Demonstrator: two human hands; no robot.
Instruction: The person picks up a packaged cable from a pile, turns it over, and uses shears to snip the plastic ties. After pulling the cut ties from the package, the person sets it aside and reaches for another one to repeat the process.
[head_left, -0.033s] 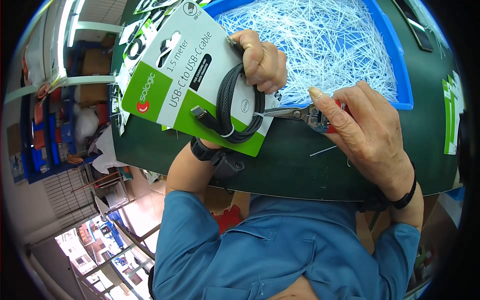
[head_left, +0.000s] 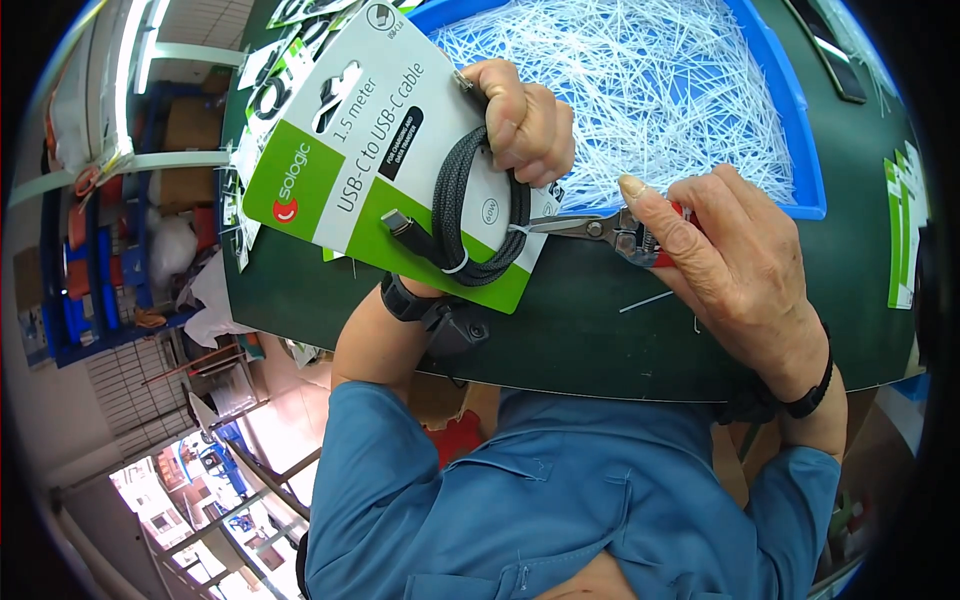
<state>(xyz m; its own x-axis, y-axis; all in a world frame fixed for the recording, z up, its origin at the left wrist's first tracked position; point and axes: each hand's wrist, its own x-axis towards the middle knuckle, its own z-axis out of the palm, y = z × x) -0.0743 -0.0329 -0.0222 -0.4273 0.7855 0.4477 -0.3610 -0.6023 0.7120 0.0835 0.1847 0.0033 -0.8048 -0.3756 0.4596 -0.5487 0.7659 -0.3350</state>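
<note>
My left hand [head_left: 530,125] is closed around a coiled black braided charging cable [head_left: 452,195] and the green and white cardboard backing card [head_left: 400,85] behind it. The card is tilted, its printed side toward me. White ties [head_left: 456,268] bind the coil, and one metal plug [head_left: 394,222] points up and left. In my right hand [head_left: 740,255] is a pair of snips [head_left: 597,229] with red grips. The tips of the snips reach the white tie at the coil's right side; whether the blades have closed on it is too small to tell.
Behind my hands a blue tray [head_left: 806,150] holds a heap of thin white plastic strips. More carded cables [head_left: 270,97] lie at the far left of the dark green table [head_left: 600,340]. Green and white cards [head_left: 903,235] and a phone [head_left: 830,50] are on the right.
</note>
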